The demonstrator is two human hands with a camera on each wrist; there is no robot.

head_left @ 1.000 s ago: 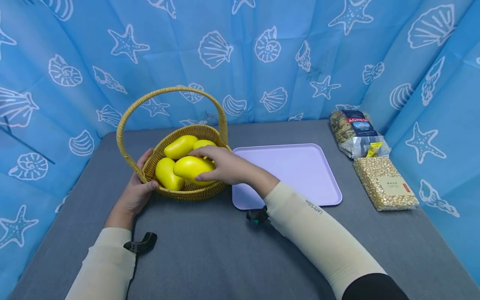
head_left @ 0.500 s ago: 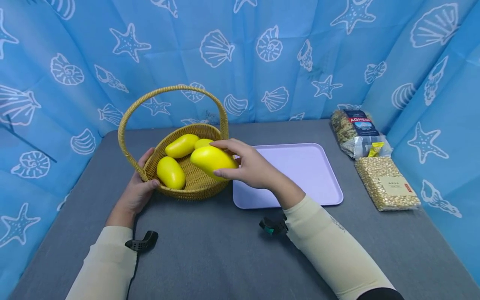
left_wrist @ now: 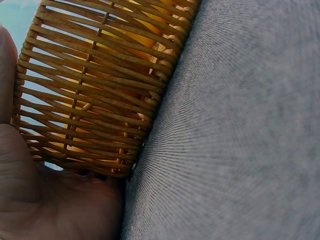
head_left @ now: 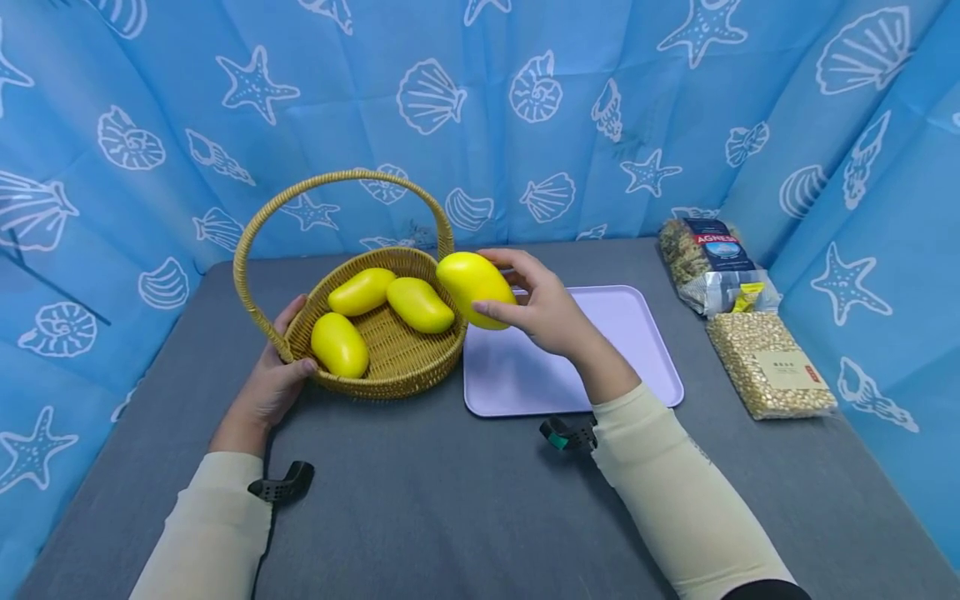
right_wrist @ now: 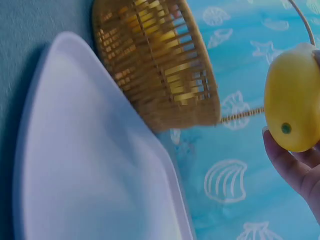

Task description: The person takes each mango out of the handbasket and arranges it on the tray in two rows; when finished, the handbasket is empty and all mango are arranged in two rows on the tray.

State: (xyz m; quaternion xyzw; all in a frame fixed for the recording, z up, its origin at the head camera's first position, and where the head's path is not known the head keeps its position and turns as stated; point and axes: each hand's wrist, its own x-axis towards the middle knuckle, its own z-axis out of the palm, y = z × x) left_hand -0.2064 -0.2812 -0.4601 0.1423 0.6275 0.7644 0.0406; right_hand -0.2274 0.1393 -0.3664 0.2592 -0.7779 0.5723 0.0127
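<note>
A yellow mango [head_left: 474, 287] is pinched between the thumb and fingers of my right hand [head_left: 551, 308], raised over the left part of the lilac tray [head_left: 600, 358]. In the right wrist view the same mango [right_wrist: 292, 100] shows a small green spot at one end. My left hand [head_left: 273, 379] grips the left side of a wicker basket [head_left: 397, 387], thumb over the rim by the foot of its tall handle. Inside the basket lie three more mangoes, one at the front left [head_left: 340, 346]. The left wrist view has the woven wall [left_wrist: 100, 90] close up beside the palm.
At the right of the grey table [head_left: 420, 500] lie a pasta bag [head_left: 712, 258] and a vacuum pack of pale grains [head_left: 768, 367]. A blue curtain [head_left: 480, 125] with shell prints hangs behind and along both sides.
My right hand has lifted the mango out of the basket and carried it right and up, past the rim. The left hand keeps its grip on the basket.
</note>
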